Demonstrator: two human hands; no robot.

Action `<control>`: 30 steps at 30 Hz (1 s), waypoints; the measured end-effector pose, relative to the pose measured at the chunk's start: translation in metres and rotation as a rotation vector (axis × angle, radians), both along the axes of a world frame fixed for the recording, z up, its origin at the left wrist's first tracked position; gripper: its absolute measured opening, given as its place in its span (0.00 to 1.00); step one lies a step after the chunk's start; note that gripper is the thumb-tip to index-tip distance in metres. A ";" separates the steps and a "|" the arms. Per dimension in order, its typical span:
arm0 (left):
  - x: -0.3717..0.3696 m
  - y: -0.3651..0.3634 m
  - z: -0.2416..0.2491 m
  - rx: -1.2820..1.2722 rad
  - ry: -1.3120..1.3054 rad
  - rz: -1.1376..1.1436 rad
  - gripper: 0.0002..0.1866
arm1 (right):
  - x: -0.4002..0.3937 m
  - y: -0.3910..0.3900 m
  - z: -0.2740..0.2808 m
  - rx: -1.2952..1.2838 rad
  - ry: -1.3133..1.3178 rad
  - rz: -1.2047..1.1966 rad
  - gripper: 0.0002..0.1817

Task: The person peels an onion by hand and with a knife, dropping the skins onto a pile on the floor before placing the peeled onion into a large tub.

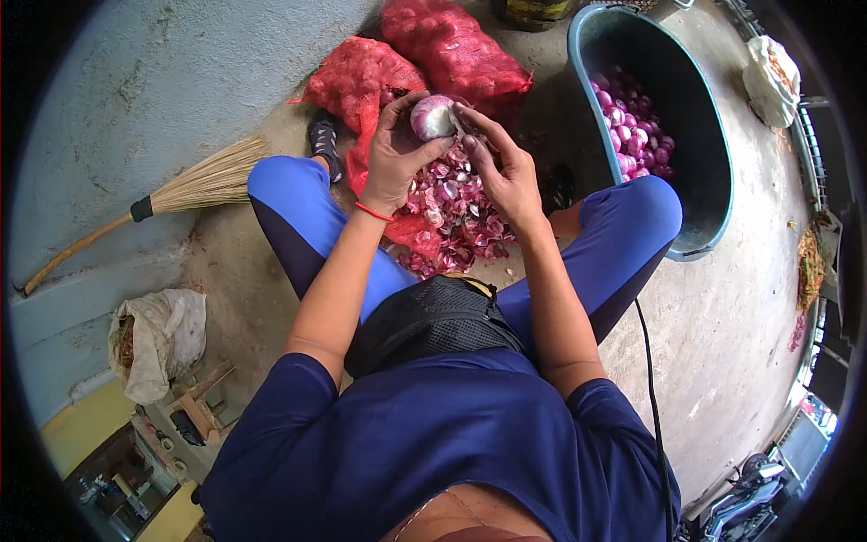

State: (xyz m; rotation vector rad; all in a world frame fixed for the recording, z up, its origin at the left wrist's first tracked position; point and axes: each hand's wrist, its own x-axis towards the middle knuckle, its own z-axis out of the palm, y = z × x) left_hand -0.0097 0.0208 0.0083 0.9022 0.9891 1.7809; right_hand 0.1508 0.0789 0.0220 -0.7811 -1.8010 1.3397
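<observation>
Seated person peeling a red onion over a heap of skins on the concrete floor.

A dark tub (713, 172) of peeled onions (637, 126) stands right of the knees; two red mesh sacks (424, 54) lie ahead, a broom (172, 194) at left. The pile of skins (452, 212) sits between the legs. Above it, the left hand (393, 158) grasps the onion (433, 117), while the right hand (501, 167) pinches its skin.

I see the onion (433, 116) at about twelve o'clock, a round red bulb partly peeled, its pale white-pink flesh showing on the near side and purple skin on the rest. It sits raised off the floor, gripped between the left hand (394, 158) at nine o'clock of it and the right hand (502, 172) at four o'clock.
</observation>
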 end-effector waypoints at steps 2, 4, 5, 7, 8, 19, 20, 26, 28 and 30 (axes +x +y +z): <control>0.000 -0.001 -0.003 -0.002 0.017 -0.025 0.32 | -0.001 0.000 0.000 0.011 0.028 -0.016 0.20; 0.000 -0.001 -0.005 0.003 0.065 -0.013 0.32 | -0.002 0.000 -0.004 -0.018 0.085 -0.037 0.19; 0.001 -0.001 -0.006 0.006 0.089 -0.005 0.32 | -0.004 0.001 -0.008 -0.066 0.144 -0.044 0.19; 0.001 0.000 -0.006 -0.015 -0.032 -0.003 0.32 | -0.007 0.003 -0.016 -0.160 0.261 -0.055 0.18; 0.002 0.000 -0.006 -0.025 -0.093 -0.001 0.32 | -0.004 0.004 -0.018 -0.230 0.242 -0.073 0.18; 0.000 0.001 -0.005 -0.028 -0.123 -0.003 0.31 | 0.002 0.002 -0.003 -0.159 0.073 0.032 0.23; 0.000 0.001 -0.007 -0.003 -0.057 -0.004 0.31 | 0.002 0.001 -0.003 -0.079 0.034 0.021 0.24; -0.001 0.000 -0.009 0.026 -0.008 0.008 0.34 | 0.000 0.001 -0.002 0.069 -0.053 -0.013 0.23; 0.002 0.000 -0.006 0.001 0.006 0.028 0.33 | 0.000 0.001 -0.004 0.089 -0.061 -0.023 0.22; 0.003 0.000 -0.004 -0.013 -0.002 0.034 0.32 | 0.000 0.000 0.001 0.066 -0.068 -0.057 0.21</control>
